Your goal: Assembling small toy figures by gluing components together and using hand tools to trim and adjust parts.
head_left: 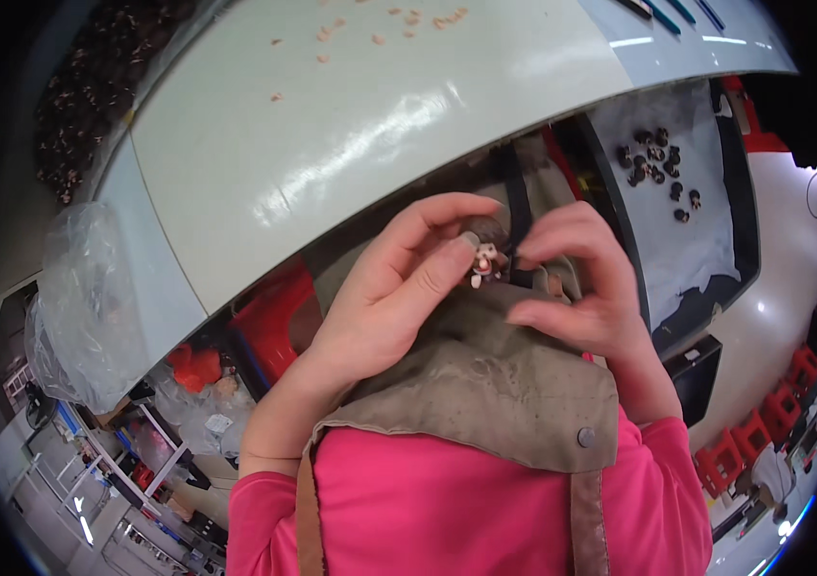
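Observation:
Between the thumb and fingers of my left hand (pixel 384 288) is a small figurine (pixel 485 257) with dark brown hair, a pale face and a pale body. It is held over my lap, in front of the olive-brown apron (pixel 485 384). My right hand (pixel 586 278) is just to the right of the figurine, its thumb and fingers apart and curved. The index fingertip comes close to the figurine's side; whether it touches cannot be made out. Nothing shows in the right hand's grip.
Ahead stands a pale table (pixel 332 144) with small peach-coloured pieces (pixel 413 17) scattered on it. At far left lies a heap of dark brown pieces (pixel 92 86), near a clear plastic bag (pixel 92 307). A lined tray (pixel 658 245) at right holds several dark-haired small pieces (pixel 656 154). Red stools (pixel 754 437) stand lower right.

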A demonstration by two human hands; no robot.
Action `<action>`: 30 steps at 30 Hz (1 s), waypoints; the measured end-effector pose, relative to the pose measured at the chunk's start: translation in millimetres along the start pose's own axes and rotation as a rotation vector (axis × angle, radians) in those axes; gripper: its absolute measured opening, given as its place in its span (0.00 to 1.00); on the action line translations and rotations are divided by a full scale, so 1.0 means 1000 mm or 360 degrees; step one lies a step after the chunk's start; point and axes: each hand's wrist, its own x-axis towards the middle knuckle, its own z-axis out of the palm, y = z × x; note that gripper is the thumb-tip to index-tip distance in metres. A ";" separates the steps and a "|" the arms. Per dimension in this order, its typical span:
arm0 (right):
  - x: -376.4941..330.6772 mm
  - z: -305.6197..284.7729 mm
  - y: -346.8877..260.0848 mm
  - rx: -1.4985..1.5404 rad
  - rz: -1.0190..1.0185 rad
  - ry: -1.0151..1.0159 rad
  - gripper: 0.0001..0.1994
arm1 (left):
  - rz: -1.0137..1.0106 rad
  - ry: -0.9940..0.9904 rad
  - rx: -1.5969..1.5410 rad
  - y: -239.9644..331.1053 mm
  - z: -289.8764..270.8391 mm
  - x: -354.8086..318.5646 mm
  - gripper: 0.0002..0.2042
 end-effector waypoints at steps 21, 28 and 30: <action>-0.014 0.021 0.023 -0.0257 -0.0015 0.0111 0.17 | -0.0107 0.0196 -0.0284 -0.032 0.001 -0.003 0.17; -0.014 0.023 0.023 -0.0270 -0.0013 0.0118 0.15 | -0.0109 0.0202 -0.0330 -0.032 0.000 -0.004 0.19; -0.013 0.023 0.021 -0.0265 -0.0022 0.0122 0.13 | -0.0102 0.0206 -0.0330 -0.032 0.000 -0.006 0.19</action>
